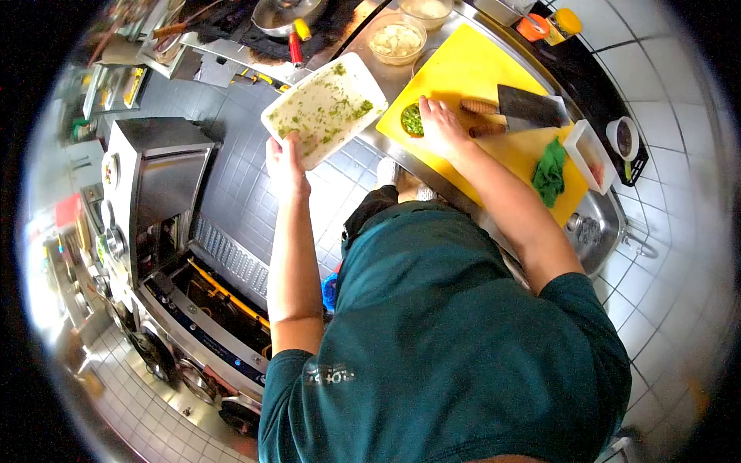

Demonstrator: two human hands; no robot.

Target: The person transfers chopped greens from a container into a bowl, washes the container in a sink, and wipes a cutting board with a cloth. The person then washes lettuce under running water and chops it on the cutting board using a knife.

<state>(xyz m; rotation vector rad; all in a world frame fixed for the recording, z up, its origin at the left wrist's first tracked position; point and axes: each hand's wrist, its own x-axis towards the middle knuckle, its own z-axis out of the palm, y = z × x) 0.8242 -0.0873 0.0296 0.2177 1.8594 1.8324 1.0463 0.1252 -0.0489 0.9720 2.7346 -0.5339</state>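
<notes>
While the left hand (288, 160), left of centre in the head view, pinches the lower left edge of a white tray (312, 96) with the thumb over the rim, the tray is held out at upper centre, its floor dotted with green bits. Farther right, the right hand (442, 127) reaches over a yellow cutting board (459, 62), fingers close together at the right side of a small bowl (403, 123) of chopped greens (412, 120); I cannot tell whether they grip it. Right of that hand lie two brown handles (478, 106) and a dark cleaver blade (529, 108). Toward the board's lower right lies a green cloth (549, 174), beside a white container (580, 148). At top centre stands a bowl of pale pieces (395, 59).
</notes>
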